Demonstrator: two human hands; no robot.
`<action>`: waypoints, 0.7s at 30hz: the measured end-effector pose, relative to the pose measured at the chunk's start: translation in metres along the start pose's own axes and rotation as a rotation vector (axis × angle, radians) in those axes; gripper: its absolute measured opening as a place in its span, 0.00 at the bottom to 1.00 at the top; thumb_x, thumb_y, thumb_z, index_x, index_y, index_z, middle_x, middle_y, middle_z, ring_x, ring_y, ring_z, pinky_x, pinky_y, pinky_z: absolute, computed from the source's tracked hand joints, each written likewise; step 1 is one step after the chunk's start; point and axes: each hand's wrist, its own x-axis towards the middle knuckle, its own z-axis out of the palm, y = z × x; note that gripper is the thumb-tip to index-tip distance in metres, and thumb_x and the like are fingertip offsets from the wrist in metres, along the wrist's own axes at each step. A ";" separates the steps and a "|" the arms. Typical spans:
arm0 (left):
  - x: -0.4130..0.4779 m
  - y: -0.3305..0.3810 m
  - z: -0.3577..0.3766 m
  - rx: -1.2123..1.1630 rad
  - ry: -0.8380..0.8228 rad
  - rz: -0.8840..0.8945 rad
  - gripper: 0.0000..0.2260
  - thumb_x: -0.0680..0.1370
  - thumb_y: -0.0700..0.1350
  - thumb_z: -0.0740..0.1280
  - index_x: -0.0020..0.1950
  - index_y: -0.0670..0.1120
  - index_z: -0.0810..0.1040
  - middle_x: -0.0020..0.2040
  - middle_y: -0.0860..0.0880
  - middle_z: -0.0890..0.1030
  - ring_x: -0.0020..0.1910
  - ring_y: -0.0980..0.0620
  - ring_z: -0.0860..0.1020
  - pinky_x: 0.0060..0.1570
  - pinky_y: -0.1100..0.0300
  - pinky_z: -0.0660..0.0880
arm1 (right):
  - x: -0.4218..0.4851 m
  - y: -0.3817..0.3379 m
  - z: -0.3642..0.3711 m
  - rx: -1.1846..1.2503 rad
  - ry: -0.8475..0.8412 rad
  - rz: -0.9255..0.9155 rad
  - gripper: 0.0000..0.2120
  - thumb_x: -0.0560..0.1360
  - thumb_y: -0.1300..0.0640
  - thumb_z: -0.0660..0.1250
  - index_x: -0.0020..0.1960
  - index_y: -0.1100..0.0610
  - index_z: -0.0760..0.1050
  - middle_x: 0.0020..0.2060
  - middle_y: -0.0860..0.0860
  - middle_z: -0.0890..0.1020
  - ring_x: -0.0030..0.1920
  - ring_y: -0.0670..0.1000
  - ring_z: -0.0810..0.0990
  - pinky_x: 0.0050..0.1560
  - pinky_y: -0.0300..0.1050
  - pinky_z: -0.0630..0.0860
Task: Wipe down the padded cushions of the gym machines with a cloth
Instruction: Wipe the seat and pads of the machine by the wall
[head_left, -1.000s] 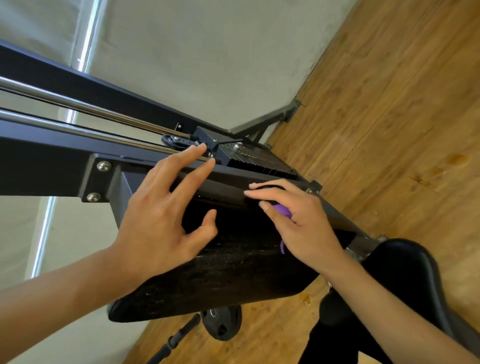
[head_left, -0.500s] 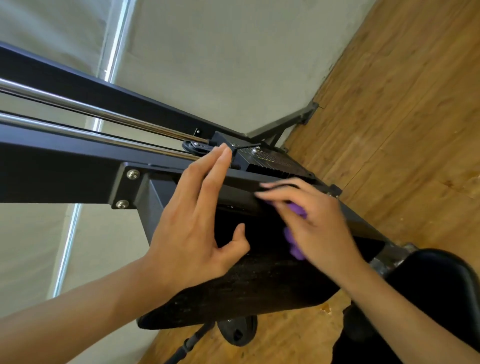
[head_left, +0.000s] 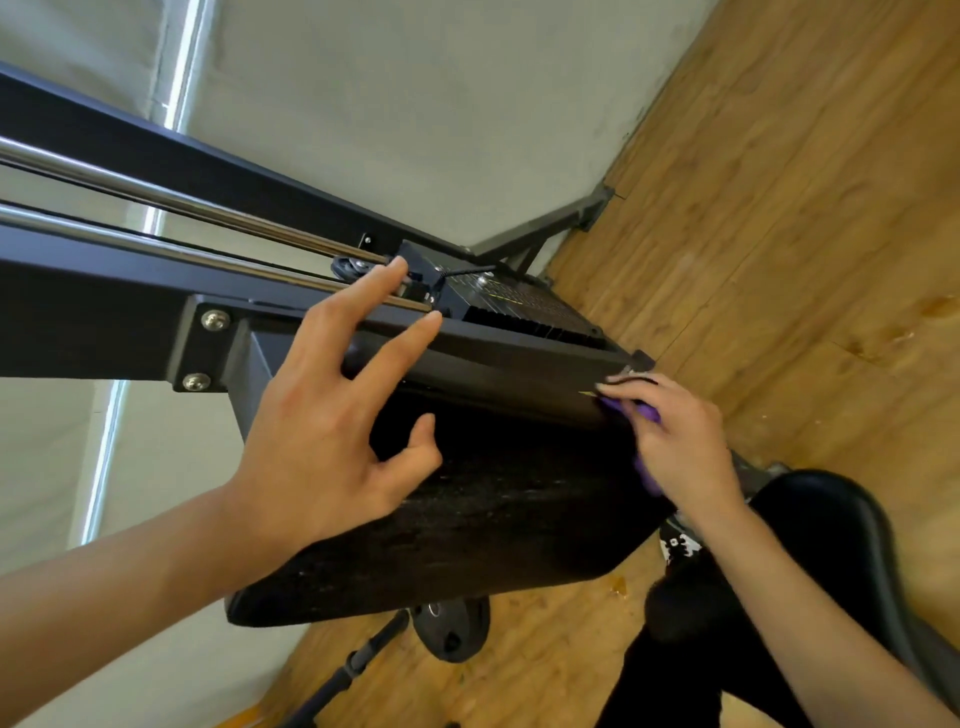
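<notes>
**Inspector:** Cloth and pad?

**Assistant:** One purple cloth (head_left: 648, 413), bunched in the grip of the right hand (head_left: 680, 447), is pressed to the right edge of the black cushion (head_left: 493, 519). The cushion surface shows pale, speckled streaks.

**Inspector:** Other hand?

**Assistant:** The left hand (head_left: 322, 431) is spread wide over the cushion's upper part and holds nothing. Whether it touches is unclear.

**Inspector:** Surroundings?

**Assistant:** The dark frame (head_left: 104, 312) behind has two chrome rods (head_left: 156, 200), two bolts (head_left: 215, 319) and one weight stack (head_left: 524, 306). One weight plate (head_left: 452, 626) lies on the wooden floor (head_left: 779, 208). The right forearm partly hides a second pad (head_left: 831, 545).
</notes>
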 end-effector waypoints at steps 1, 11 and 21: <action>0.000 0.001 -0.001 0.002 -0.002 0.000 0.26 0.76 0.51 0.67 0.70 0.38 0.78 0.77 0.34 0.66 0.75 0.37 0.69 0.68 0.49 0.72 | 0.000 0.032 -0.006 -0.051 0.011 0.058 0.20 0.79 0.70 0.65 0.57 0.47 0.83 0.56 0.40 0.81 0.57 0.43 0.80 0.62 0.36 0.71; 0.000 0.004 -0.002 0.011 0.020 -0.020 0.25 0.77 0.50 0.67 0.69 0.37 0.80 0.76 0.35 0.68 0.74 0.37 0.70 0.70 0.47 0.71 | 0.023 0.095 -0.019 -0.068 -0.069 0.328 0.13 0.81 0.65 0.66 0.54 0.48 0.84 0.58 0.50 0.84 0.64 0.53 0.79 0.62 0.42 0.72; 0.000 0.005 0.000 0.003 0.058 -0.081 0.32 0.76 0.54 0.66 0.76 0.39 0.72 0.73 0.37 0.72 0.73 0.39 0.70 0.71 0.46 0.70 | 0.002 -0.141 0.015 0.287 -0.086 -0.393 0.17 0.81 0.64 0.67 0.67 0.52 0.80 0.62 0.45 0.81 0.66 0.40 0.77 0.68 0.37 0.72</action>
